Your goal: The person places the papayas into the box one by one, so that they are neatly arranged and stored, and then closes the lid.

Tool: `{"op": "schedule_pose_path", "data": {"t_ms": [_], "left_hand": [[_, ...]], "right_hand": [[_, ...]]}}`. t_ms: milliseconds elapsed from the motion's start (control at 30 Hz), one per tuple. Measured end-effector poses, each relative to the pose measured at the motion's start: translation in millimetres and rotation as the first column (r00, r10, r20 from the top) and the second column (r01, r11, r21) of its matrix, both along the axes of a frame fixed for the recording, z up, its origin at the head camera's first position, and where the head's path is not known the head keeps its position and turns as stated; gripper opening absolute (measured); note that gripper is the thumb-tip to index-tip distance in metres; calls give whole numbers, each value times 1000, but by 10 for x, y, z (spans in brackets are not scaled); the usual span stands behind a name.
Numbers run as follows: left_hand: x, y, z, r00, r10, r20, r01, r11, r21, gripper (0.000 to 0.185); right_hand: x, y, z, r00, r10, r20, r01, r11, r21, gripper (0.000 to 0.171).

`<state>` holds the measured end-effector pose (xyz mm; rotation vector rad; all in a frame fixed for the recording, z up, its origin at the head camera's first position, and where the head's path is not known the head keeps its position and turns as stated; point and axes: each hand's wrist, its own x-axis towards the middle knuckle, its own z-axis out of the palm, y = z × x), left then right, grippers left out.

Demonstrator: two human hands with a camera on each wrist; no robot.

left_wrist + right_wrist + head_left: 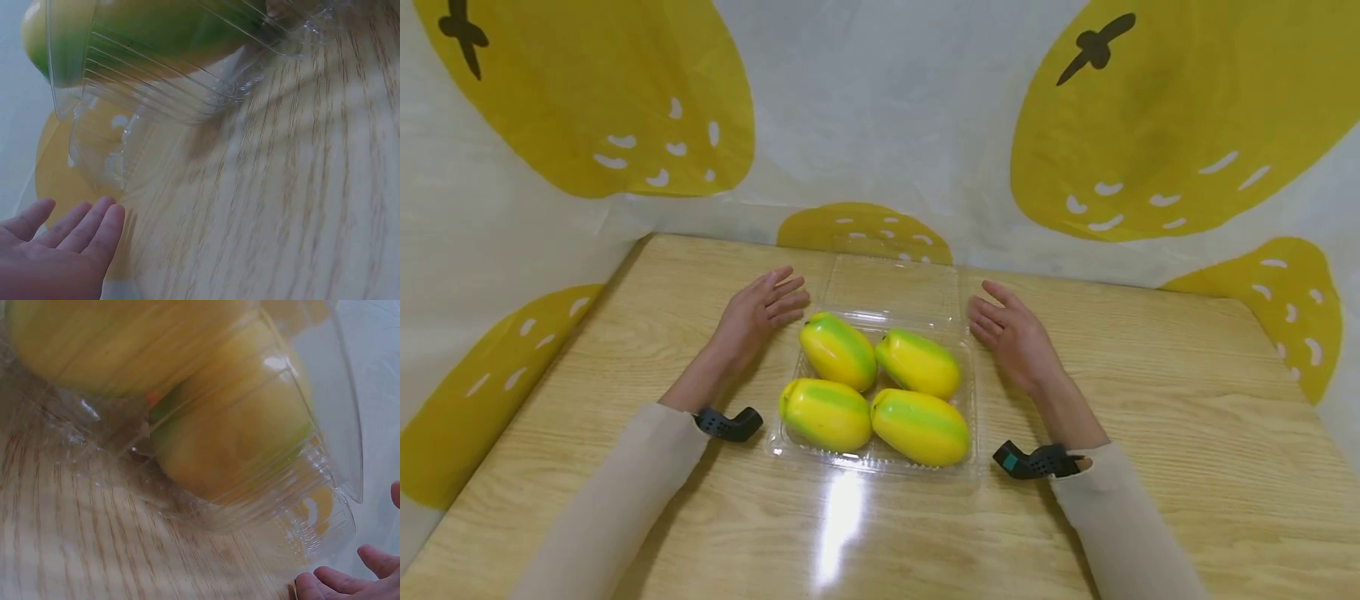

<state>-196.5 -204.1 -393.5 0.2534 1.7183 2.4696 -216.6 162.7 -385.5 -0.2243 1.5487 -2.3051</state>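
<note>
Head view shows four yellow-green plastic mangoes point(876, 387) already sitting mid-frame in the clear plastic clamshell tray point(880, 462), its lid point(891, 283) lying open, left hand point(760, 312) and right hand point(1011, 333) spread flat alongside, grasping nothing.

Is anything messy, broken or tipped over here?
Nothing stands out. Four yellow-green mangoes sit neatly in the clear plastic clamshell box, whose lid lies open and flat on the wooden table. The left hand and right hand rest open beside it.

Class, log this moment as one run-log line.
left hand: open, beside clear tray | right hand: open, beside tray | four mangoes inside | lid open
</note>
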Motion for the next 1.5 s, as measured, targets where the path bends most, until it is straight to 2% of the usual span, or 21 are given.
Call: {"op": "schedule_pose_path", "data": {"t_ms": [133, 367, 567, 700, 867, 1200, 1367, 1500], "left_hand": [[14, 31, -51, 1000, 3, 9, -3, 1000, 26, 59], [59, 30, -116, 1000, 15, 19, -17, 988, 151, 56], [71, 31, -100, 999, -42, -1, 42, 984, 176, 53], [87, 51, -94, 997, -78, 11, 74, 975, 209, 55], [86, 49, -76, 995, -95, 16, 88, 963, 256, 58], [94, 63, 13, 996, -90, 7, 87, 978, 192, 57], [84, 44, 69, 994, -100, -31, 104, 985, 139, 50], [70, 18, 92, 988, -136, -71, 142, 987, 82, 48]], "right_hand": [[28, -4, -35, 1000, -9, -22, 9, 1000, -3, 51], [51, -40, -75, 999, -2, -46, 1, 1000, -18, 50], [62, -91, -94, 998, 3, -67, -2, 1000, 1, 50], [79, -132, -98, 997, 15, -78, -14, 1000, 13, 50], [99, -149, -83, 996, -1, -88, 4, 1000, 30, 49], [115, -128, -19, 992, -20, -126, 26, 999, 42, 50], [130, -119, 39, 985, -19, -174, 25, 999, 29, 47], [145, -102, 89, 978, -14, -208, 22, 999, 34, 48]]}}
